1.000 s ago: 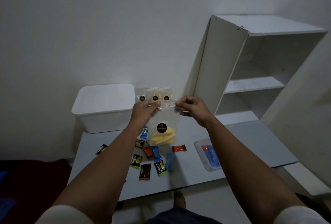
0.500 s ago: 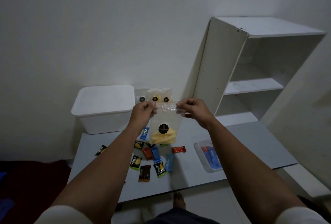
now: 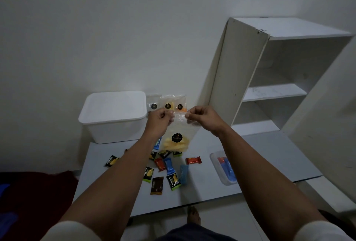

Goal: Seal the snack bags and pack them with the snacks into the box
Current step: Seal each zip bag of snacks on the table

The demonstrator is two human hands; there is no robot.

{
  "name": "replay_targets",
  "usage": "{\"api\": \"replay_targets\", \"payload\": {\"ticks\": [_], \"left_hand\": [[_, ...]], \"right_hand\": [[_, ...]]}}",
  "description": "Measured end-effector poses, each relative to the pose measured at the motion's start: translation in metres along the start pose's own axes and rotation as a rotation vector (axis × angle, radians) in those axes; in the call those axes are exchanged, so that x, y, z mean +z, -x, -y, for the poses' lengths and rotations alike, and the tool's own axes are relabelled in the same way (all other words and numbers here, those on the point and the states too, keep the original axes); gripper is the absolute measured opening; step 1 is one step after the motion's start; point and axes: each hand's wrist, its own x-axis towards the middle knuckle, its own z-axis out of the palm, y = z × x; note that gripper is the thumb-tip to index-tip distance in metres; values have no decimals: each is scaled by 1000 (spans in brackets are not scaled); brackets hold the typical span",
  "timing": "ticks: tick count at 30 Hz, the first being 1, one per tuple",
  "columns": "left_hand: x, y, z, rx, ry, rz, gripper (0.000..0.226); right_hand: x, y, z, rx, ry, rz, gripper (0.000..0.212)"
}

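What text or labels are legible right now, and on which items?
Round black sticker on the clear snack bag held in both hands: gold text, too blurred to read.
Black-and-green sachets on the grey table: white brand lettering, unreadable.
Blue wrapper: white lettering, blurred.
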Motion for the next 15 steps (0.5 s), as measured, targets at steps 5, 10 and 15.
{"api": "replay_targets", "payload": {"ticks": [5,10,15], "left_hand": [[-4,2,1,-2,19,44,9],[-8,2,2,10,-56,83,12],[-7,3,3,17,-105,108,17]], "right_hand": [[0,0,-2,21,-18,-10,15],[2,-1,-1,15,40,27,21],[9,-2,7,-20,125,78,25]]}}
